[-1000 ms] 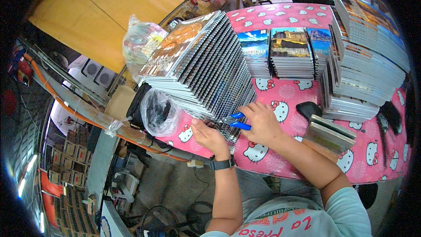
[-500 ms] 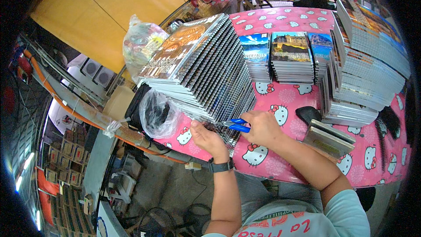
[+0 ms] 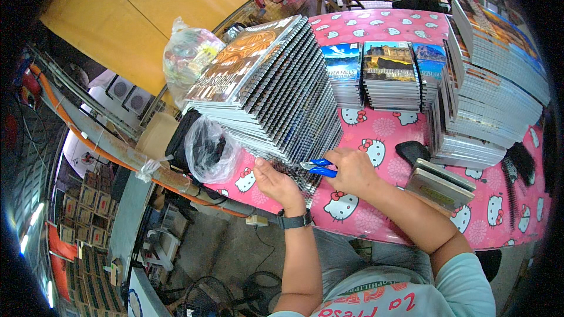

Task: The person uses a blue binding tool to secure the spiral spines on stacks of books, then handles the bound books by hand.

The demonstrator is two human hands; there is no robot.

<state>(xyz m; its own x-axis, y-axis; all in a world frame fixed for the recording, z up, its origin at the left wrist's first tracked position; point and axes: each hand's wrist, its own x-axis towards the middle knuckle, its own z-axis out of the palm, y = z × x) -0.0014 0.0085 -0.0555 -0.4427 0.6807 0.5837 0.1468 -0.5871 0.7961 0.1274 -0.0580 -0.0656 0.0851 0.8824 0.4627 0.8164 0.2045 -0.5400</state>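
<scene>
1. The tall stack (image 3: 258, 114), by the worktop's (image 3: 382, 217) front-left edge, could topple if a coil (image 3: 302, 100) were tugged hard.
2. The pliers (image 3: 323, 172), at the stack's foot near the front edge, could slip and nip the left hand (image 3: 277, 185).
3. Right hand (image 3: 352, 170): closed round the pliers.
4. Left hand: half open, thumb raised; cannot tell if it grips.

Gripped blue-handled pliers (image 3: 323, 172) in the right hand (image 3: 354, 171), pointed at dark spiral binding (image 3: 306, 183) near the base of a tall notebook stack (image 3: 282, 97). Held the left hand (image 3: 278, 185) just beside that binding, above a pink cat-print tablecloth (image 3: 382, 124).
</scene>
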